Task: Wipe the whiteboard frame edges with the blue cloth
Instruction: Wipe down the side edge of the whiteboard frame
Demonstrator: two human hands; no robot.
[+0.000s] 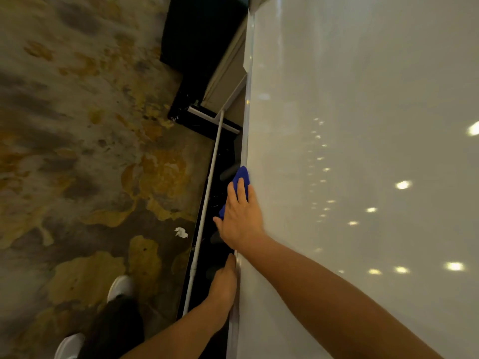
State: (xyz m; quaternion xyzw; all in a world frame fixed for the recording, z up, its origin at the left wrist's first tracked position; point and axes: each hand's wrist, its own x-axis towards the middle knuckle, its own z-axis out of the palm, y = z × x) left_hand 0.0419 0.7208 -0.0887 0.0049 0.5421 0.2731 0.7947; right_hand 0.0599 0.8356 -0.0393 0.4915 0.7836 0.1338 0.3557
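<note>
Right hand (239,216) presses a blue cloth (242,177), mostly hidden beneath its fingers, against the whiteboard frame edge (247,120). Left hand (224,283) rests lower on the frame; its grip is hidden, so I cannot tell

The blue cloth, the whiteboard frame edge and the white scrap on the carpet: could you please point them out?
blue cloth (242,175): head view, top fold.
whiteboard frame edge (249,104): head view, upper strip.
white scrap (181,232): head view, centre.
</note>
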